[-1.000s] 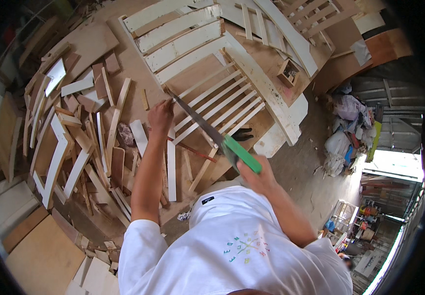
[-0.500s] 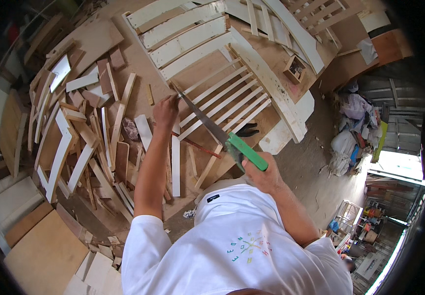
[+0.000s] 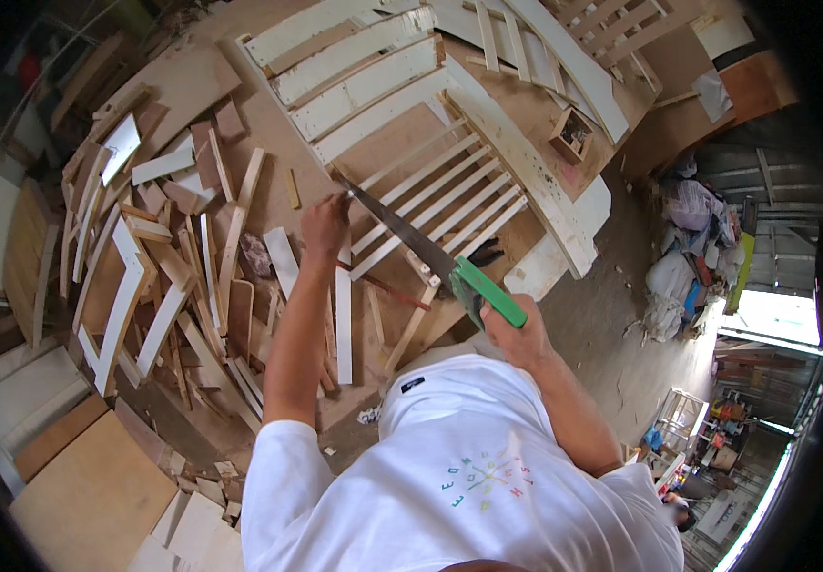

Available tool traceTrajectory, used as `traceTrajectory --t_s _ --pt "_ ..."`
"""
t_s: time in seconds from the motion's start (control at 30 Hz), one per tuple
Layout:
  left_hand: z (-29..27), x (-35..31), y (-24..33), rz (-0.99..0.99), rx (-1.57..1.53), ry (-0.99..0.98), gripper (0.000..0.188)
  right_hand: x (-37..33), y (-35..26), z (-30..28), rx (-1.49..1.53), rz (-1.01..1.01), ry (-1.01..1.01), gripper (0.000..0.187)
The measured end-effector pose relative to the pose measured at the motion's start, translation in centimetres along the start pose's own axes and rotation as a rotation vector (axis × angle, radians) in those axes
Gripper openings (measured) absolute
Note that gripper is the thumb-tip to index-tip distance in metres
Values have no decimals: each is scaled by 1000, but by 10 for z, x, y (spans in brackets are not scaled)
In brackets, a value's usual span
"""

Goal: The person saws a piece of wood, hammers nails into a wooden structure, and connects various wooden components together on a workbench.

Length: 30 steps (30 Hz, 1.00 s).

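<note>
My right hand (image 3: 518, 336) is wrapped round the green handle of a handsaw (image 3: 400, 227). Its long dark blade slants up and left, over the ends of several thin white slats (image 3: 435, 205). Near the blade's tip, my left hand (image 3: 324, 227) is closed at the left edge of the slatted frame. What its fingers hold is hidden. The slats run up to a wide white board (image 3: 516, 162). A dark tool (image 3: 481, 253), partly hidden, lies among the slats, right of the blade.
Wood offcuts (image 3: 178, 257) are heaped to the left. A panel of broad white boards (image 3: 359, 76) lies beyond the slats. A small wooden box (image 3: 571, 135) rests on the table at the right. Stuffed bags (image 3: 669, 276) sit against the right wall.
The saw and my right hand have shifted slightly right and down along the blade's line. My left hand stays closed at nearly the same place.
</note>
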<state>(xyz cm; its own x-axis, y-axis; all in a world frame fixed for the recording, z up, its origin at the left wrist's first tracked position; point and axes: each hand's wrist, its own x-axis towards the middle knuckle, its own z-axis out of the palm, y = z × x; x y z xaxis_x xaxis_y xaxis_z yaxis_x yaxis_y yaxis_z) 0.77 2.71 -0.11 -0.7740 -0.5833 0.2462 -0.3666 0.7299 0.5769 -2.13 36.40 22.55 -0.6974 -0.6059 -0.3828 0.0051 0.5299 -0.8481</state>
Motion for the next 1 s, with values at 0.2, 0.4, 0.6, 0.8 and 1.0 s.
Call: traceTrajectory --t_s 0.2,0.4,0.6,0.8,1.0 --pt "3 -3 -2 16 -45 23 18 -7 -15 4 -29 36 -17 30" --pt "-10 -5 5 -55 -110 24 22 -18 -11 -8 115 110 0 27" --pt "-38 -28 3 -234 72 40 26 -22 -12 -14 437 199 -89 23" --pt "-52 -64 -2 -57 196 324 27 -36 -4 -35 623 51 -194 21" --pt "-57 -92 53 -267 -305 53 29 -36 7 -36 581 -75 -67 27"
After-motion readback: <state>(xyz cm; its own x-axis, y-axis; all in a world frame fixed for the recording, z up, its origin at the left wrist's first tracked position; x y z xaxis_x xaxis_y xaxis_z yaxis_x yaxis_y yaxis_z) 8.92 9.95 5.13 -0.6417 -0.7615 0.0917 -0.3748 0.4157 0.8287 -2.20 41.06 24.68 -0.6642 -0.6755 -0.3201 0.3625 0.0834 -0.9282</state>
